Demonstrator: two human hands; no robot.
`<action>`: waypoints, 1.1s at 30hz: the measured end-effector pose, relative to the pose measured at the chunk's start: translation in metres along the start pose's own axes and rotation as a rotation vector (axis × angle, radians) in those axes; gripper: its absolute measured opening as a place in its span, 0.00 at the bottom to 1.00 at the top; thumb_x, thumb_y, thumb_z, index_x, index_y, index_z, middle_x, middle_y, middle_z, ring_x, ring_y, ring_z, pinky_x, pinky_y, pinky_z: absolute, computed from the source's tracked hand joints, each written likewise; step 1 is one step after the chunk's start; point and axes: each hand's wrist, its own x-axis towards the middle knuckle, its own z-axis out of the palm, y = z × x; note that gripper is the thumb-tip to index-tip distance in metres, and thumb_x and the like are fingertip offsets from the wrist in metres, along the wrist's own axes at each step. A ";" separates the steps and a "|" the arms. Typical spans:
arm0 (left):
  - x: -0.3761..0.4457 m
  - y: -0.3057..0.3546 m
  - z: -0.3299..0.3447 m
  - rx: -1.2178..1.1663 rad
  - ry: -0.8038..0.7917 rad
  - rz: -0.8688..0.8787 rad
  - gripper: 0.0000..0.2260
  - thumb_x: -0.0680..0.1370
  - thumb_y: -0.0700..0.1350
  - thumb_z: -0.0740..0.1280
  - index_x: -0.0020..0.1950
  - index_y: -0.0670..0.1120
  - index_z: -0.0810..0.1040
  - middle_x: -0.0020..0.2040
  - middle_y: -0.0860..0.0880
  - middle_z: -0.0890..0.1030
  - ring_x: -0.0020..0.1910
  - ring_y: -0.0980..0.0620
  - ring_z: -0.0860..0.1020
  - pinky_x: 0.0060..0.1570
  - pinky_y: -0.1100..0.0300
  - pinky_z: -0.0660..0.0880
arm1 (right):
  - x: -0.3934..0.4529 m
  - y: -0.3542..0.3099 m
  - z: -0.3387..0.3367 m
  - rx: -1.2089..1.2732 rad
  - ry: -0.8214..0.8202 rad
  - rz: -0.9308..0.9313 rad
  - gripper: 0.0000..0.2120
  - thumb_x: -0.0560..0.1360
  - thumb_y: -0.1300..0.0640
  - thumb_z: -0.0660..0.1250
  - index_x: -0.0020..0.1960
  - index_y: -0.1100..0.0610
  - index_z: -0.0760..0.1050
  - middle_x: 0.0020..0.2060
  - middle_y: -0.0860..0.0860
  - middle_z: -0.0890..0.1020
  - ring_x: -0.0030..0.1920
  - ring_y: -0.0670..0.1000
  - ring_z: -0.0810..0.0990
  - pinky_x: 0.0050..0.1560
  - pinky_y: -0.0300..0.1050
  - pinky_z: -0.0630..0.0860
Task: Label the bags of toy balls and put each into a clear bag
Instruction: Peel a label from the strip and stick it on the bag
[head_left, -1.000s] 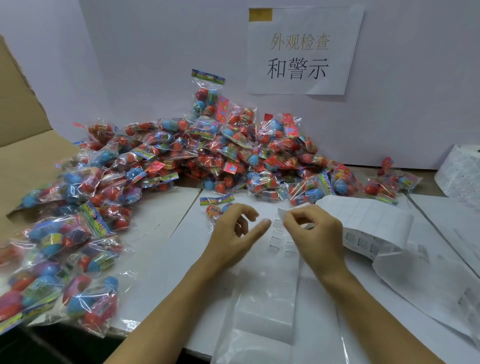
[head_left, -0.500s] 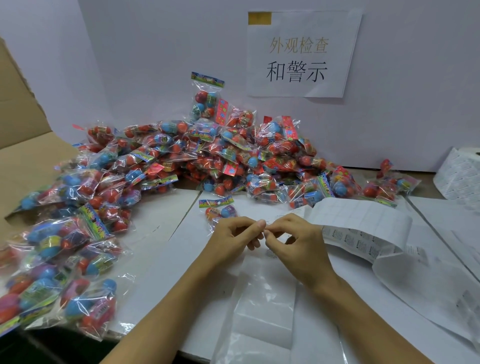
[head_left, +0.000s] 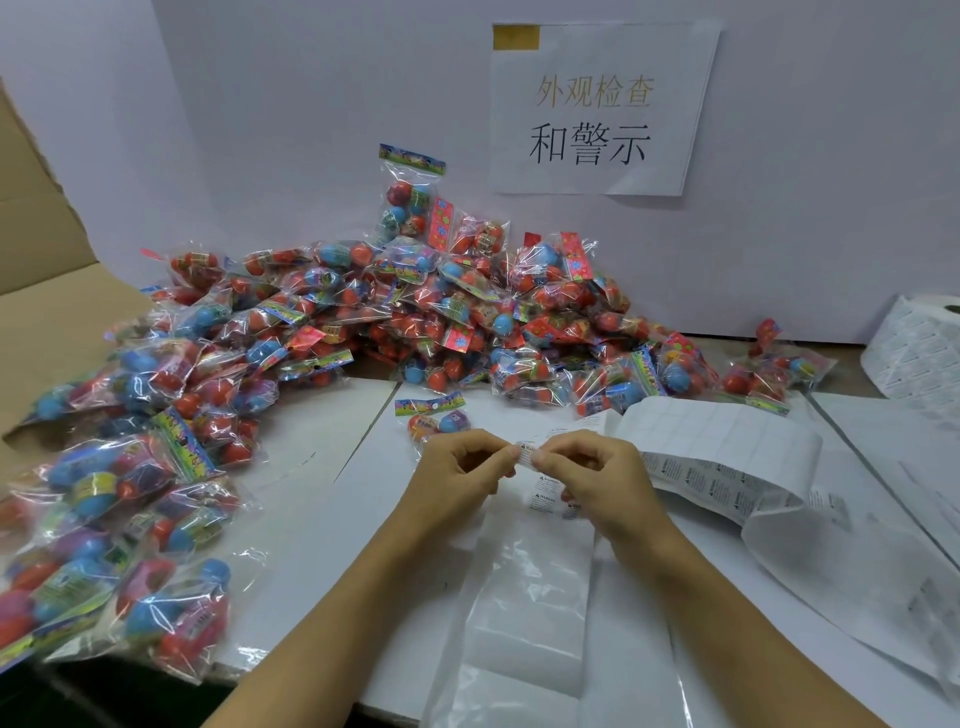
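Bags (head_left: 332, 332) of toy balls lay heaped across the table (head_left: 322, 499) from the near left edge to the back wall, each a clear packet holding red, blue and some purple balls under a bright printed header card. One packet (head_left: 410, 202) stood upright against the wall at the top of the heap, red and blue balls inside. A single bag (head_left: 434, 418) lay apart from the heap, just beyond the left hand (head_left: 457, 470), with an orange and a purple ball showing through it. A few more packets (head_left: 769, 371) lay to the right near the wall. Clear bags (head_left: 524, 597), flat with nothing in them, were stacked on the table under the forearms.

Both hands met over the table centre. The left hand's thumb and forefinger pinched one end of a small white label (head_left: 525, 453), other fingers curled; the right hand (head_left: 597, 475) pinched its other end the same way, so the label was held between the two. It carried fine print, too small to read. On the table just below it, further labels (head_left: 545, 491) read "WARNING" beside a triangle mark.

A label strip (head_left: 727, 452) curled over to the right of the hands, rows of the same small printed stickers on it, and a roll (head_left: 919, 353) stood at the right edge. Loose backing paper (head_left: 841, 571) trailed toward the near right.

A sign (head_left: 597, 109) on the wall read "外观检查" in gold and "和警示" in black, with a yellow tab at its upper left corner. Brown cardboard (head_left: 47, 291) lay at the left
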 end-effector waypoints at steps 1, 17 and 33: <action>0.000 0.000 0.001 0.075 0.073 0.039 0.05 0.80 0.40 0.71 0.46 0.43 0.86 0.37 0.51 0.83 0.35 0.54 0.77 0.37 0.64 0.73 | 0.000 0.000 0.001 0.007 0.014 -0.004 0.03 0.74 0.59 0.75 0.41 0.55 0.85 0.38 0.48 0.85 0.37 0.42 0.80 0.33 0.34 0.75; 0.006 -0.016 -0.018 0.313 0.211 -0.243 0.17 0.76 0.46 0.76 0.65 0.48 0.83 0.67 0.49 0.78 0.66 0.51 0.75 0.64 0.67 0.66 | 0.002 0.002 -0.002 0.175 0.130 0.030 0.12 0.74 0.55 0.76 0.54 0.43 0.78 0.48 0.48 0.85 0.43 0.47 0.85 0.35 0.38 0.78; -0.002 0.007 0.000 -0.239 0.045 0.009 0.33 0.66 0.54 0.83 0.67 0.65 0.73 0.68 0.55 0.75 0.61 0.57 0.81 0.53 0.63 0.80 | 0.005 0.005 -0.006 0.272 0.273 -0.051 0.30 0.70 0.63 0.78 0.56 0.36 0.68 0.58 0.50 0.78 0.41 0.39 0.85 0.41 0.41 0.82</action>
